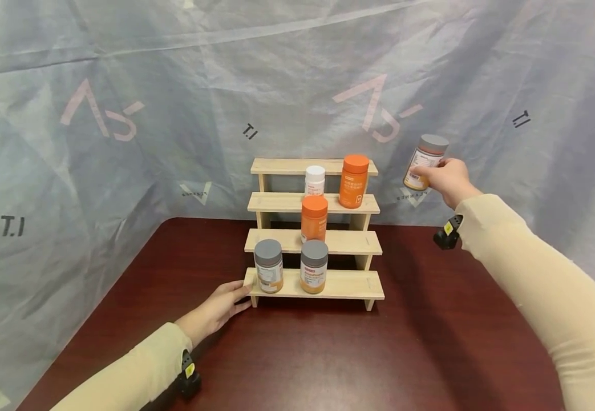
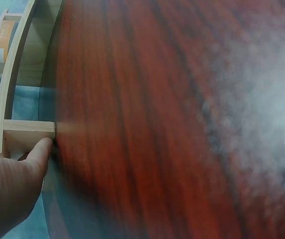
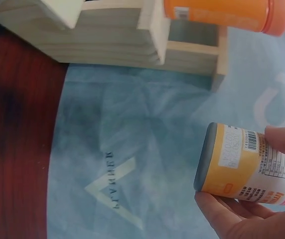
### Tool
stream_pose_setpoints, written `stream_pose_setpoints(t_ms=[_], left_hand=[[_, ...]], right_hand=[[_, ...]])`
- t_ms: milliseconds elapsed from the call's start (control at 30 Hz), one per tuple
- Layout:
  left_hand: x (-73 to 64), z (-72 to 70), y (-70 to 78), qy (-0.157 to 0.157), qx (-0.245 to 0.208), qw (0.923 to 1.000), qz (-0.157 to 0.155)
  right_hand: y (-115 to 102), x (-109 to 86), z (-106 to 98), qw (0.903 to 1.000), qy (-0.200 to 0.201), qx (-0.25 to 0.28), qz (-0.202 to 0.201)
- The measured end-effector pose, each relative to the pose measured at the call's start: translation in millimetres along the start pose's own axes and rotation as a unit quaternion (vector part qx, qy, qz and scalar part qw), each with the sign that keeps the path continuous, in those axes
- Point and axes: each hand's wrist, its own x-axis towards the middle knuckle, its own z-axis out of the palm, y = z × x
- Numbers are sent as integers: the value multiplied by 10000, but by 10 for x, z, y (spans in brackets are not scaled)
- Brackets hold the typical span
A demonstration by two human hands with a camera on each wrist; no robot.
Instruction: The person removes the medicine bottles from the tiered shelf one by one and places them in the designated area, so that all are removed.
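Note:
My right hand [image 1: 450, 178] holds a grey-lidded supplement jar [image 1: 424, 162] in the air, to the right of a wooden step shelf [image 1: 348, 283]. In the right wrist view, thumb and fingers lie on either side of this jar [image 3: 237, 162], which is tilted. My left hand [image 1: 218, 306] grips the left end of the lowest step; in the left wrist view its thumb [image 2: 40, 152] touches the short wooden leg [image 2: 29, 130]. Two similar jars, a left one [image 1: 268, 266] and a middle one [image 1: 314, 267], stand upright on that step.
An orange bottle [image 1: 314, 218] stands one step higher. Above it are a white bottle [image 1: 315, 181] and a larger orange bottle [image 1: 353, 181] on the third step. The shelf sits on a dark red-brown table [image 1: 318, 354], with grey printed cloth [image 1: 199, 103] hanging behind.

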Motion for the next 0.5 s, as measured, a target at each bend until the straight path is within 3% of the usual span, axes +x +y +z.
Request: stream_pose_setpoints(t_ms=[267, 500], left_hand=[[51, 18, 28, -69, 149, 9998, 112], [7, -4, 25, -39, 337, 9994, -9]], right_hand=[[226, -7, -52, 9999, -56, 61, 99], [435, -8, 39, 9989, -98, 237, 380]])
